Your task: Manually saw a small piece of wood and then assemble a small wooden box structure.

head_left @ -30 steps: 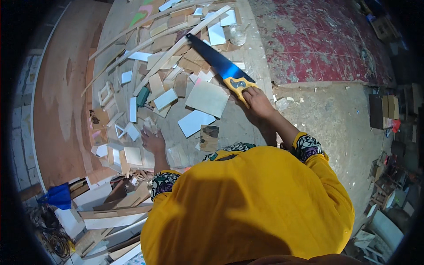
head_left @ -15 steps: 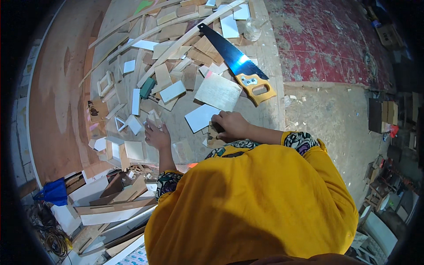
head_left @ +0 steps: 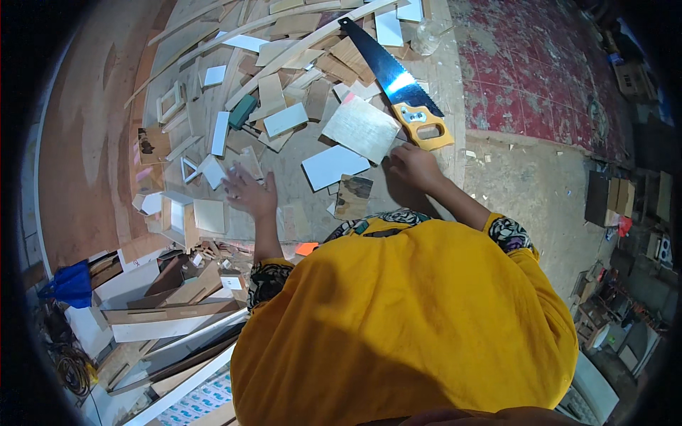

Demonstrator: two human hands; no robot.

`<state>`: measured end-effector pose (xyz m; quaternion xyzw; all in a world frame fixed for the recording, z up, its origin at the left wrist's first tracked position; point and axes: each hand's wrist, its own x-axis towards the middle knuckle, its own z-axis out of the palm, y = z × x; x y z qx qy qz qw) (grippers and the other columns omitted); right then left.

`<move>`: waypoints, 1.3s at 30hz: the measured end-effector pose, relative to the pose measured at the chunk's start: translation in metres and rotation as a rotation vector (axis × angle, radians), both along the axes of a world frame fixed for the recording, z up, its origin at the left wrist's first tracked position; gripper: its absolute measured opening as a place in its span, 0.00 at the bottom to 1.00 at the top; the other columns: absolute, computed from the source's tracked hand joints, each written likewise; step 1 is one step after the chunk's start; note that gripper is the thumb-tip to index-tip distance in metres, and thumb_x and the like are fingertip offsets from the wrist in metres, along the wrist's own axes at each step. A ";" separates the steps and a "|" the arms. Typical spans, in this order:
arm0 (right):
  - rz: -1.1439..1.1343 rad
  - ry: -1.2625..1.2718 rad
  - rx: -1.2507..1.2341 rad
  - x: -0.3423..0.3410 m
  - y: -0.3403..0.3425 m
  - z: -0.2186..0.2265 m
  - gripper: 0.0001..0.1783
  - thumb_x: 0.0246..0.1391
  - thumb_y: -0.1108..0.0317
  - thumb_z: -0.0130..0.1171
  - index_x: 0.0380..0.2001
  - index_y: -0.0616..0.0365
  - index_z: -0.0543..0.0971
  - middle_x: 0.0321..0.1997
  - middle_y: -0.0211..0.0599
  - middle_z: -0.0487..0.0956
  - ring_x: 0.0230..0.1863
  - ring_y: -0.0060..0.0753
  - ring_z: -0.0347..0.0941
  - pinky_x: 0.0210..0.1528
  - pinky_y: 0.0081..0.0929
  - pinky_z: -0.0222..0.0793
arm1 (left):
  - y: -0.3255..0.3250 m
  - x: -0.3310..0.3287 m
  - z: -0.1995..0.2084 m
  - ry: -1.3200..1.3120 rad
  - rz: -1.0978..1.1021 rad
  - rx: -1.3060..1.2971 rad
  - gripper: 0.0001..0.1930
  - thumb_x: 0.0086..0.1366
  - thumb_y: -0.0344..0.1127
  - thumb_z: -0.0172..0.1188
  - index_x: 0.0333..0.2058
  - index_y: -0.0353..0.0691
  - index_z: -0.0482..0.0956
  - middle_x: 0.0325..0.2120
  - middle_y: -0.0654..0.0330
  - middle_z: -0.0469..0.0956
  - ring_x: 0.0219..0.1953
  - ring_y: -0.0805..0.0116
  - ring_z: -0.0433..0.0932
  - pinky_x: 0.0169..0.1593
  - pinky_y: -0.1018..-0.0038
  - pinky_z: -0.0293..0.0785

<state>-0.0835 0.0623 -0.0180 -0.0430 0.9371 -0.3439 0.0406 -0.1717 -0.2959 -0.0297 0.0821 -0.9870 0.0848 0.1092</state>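
Observation:
My left hand is open, fingers spread, over the board surface beside a thin pale wood scrap and a white-faced offcut. My right hand has loosely bent fingers, with nothing visible in it. It is just below the orange handle of a handsaw and the corner of a square pale wood panel. A white rectangular piece lies left of that hand. Nearer to me is a small dark-stained wood block. The saw's blade points to the far left.
Many wood offcuts and long strips cover the far part of the work surface. A green tool-like object lies among them. Scrap boards are piled at lower left by a blue bag. A clear plastic container stands beyond the saw.
My right hand has left the dark-stained block and moved right and away from me, toward the saw's handle. My left hand's fingers have spread. The whole view has shifted slightly.

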 end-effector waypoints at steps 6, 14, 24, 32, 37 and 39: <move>0.051 -0.113 0.045 0.029 0.002 -0.003 0.16 0.42 0.61 0.62 0.36 0.53 0.75 0.34 0.40 0.74 0.35 0.47 0.74 0.36 0.38 0.71 | 0.097 0.074 0.044 -0.483 -0.589 0.299 0.56 0.40 0.65 0.64 0.63 0.43 0.50 0.65 0.50 0.45 0.67 0.47 0.40 0.60 0.39 0.40; -0.025 0.034 0.027 0.028 0.000 0.008 0.18 0.44 0.61 0.62 0.40 0.52 0.75 0.38 0.41 0.74 0.36 0.47 0.74 0.38 0.37 0.72 | 0.098 0.094 0.014 -0.436 -0.755 0.392 0.47 0.43 0.44 0.66 0.63 0.48 0.53 0.63 0.52 0.51 0.65 0.48 0.47 0.58 0.47 0.55; -0.207 0.006 -0.090 0.048 0.034 -0.001 0.19 0.41 0.67 0.63 0.40 0.57 0.76 0.36 0.41 0.76 0.29 0.38 0.76 0.34 0.32 0.72 | 0.103 0.041 0.046 -0.288 -0.669 0.817 0.38 0.44 0.36 0.61 0.58 0.39 0.63 0.46 0.48 0.73 0.49 0.49 0.69 0.54 0.62 0.65; -0.240 0.018 0.007 0.040 0.040 -0.009 0.17 0.44 0.64 0.61 0.40 0.56 0.76 0.37 0.43 0.76 0.38 0.48 0.74 0.40 0.37 0.71 | 0.133 -0.024 0.034 -0.113 -0.821 0.746 0.32 0.49 0.37 0.63 0.55 0.40 0.67 0.51 0.50 0.70 0.54 0.51 0.65 0.58 0.63 0.61; -0.248 -0.013 -0.112 0.040 0.034 -0.015 0.15 0.45 0.63 0.62 0.38 0.55 0.77 0.35 0.41 0.77 0.32 0.39 0.76 0.36 0.30 0.71 | 0.139 -0.036 0.030 -0.123 -0.843 0.708 0.31 0.51 0.38 0.63 0.54 0.40 0.66 0.52 0.50 0.68 0.55 0.51 0.64 0.59 0.63 0.60; -0.265 -0.030 -0.137 0.041 0.037 -0.014 0.13 0.46 0.64 0.61 0.36 0.55 0.78 0.34 0.39 0.78 0.32 0.37 0.76 0.35 0.28 0.71 | 0.142 -0.039 0.028 -0.140 -0.874 0.672 0.31 0.52 0.39 0.63 0.55 0.40 0.66 0.53 0.51 0.67 0.56 0.51 0.64 0.59 0.63 0.60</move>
